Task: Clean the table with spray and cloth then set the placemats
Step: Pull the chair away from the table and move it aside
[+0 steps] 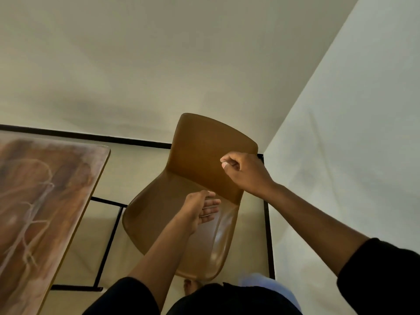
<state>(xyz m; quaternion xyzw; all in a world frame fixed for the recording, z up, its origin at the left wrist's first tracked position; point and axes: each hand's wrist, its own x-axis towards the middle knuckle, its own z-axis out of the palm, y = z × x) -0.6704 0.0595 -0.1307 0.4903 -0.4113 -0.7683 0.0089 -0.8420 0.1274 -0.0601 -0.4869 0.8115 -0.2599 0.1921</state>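
Head view: right hand [244, 170] grip clamped on brown chair [195, 155] backrest, left hand [200, 210] grip apart over seat.

Worktop [45, 189] at left; chair [193, 201] just right of it, near the room corner; both on the floor [127, 169].

A home dining corner, by the look of it: a wood-grain table [45, 201] at nine o'clock, a brown moulded chair [193, 189] at the centre, plain pale walls [159, 64] meeting at two o'clock, and a light floor [136, 160] with black lines.
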